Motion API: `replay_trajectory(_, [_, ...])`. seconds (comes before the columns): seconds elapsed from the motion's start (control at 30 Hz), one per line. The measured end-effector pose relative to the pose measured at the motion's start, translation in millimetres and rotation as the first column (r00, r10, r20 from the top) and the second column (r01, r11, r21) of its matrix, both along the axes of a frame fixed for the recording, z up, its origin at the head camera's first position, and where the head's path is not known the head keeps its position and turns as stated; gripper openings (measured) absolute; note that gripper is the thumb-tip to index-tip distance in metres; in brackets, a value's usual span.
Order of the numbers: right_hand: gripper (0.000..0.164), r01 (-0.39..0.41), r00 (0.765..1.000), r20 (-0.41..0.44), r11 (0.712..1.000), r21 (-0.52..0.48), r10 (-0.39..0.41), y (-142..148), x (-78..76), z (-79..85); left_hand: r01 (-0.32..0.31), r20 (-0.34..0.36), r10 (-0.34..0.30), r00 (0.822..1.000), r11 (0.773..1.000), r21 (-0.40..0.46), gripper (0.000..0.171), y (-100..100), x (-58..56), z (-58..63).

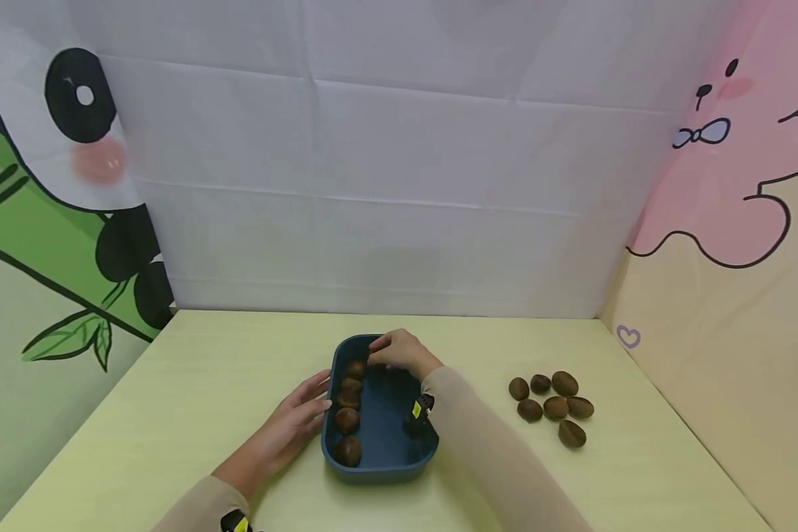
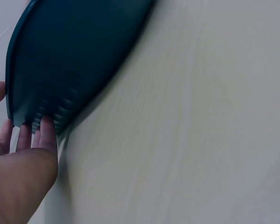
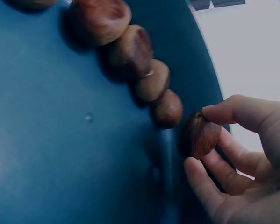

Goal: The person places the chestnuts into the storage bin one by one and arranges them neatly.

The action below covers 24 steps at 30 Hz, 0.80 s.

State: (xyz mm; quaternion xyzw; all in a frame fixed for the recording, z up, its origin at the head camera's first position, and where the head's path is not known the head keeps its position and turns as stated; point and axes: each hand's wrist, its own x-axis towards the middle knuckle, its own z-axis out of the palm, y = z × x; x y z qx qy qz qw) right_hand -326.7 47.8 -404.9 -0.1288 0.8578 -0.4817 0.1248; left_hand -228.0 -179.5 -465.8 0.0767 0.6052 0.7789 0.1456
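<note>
A deep blue plastic box (image 1: pixel 384 432) with rounded corners stands on the table; several brown chestnuts (image 1: pixel 348 420) lie in a row along its left wall. My left hand (image 1: pixel 292 417) rests against that wall from outside, its fingers fairly straight. In the left wrist view, fingertips touch the outer side of the box near a ridged patch. My right hand (image 1: pixel 402 351) reaches into the far end of the box. Between its thumb and fingers it pinches a chestnut (image 3: pixel 200 135), just beyond the end of the row, as the right wrist view shows.
On the table to the right of the box lies a loose group of several chestnuts (image 1: pixel 556 408). A white sheet (image 1: pixel 399 185) hangs behind the pale yellow table (image 1: pixel 239 355), with cartoon-printed panels on both sides.
</note>
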Motion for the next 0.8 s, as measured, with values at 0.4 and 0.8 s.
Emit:
replay_trajectory(0.4, [0.030,0.085,0.991,-0.123,0.975,0.205,-0.061,-6.5,5.0,-14.8,-0.007,0.006,0.007,1.000,1.000,0.008,0.067,1.0,-0.6,-1.0])
replay_trajectory(0.8, [0.033,0.092,0.983,-0.176,0.968,0.232,-0.051,-5.8,4.2,-2.8,-0.008,0.009,0.008,1.000,1.000,0.005,0.067,0.4,-0.4,-0.7])
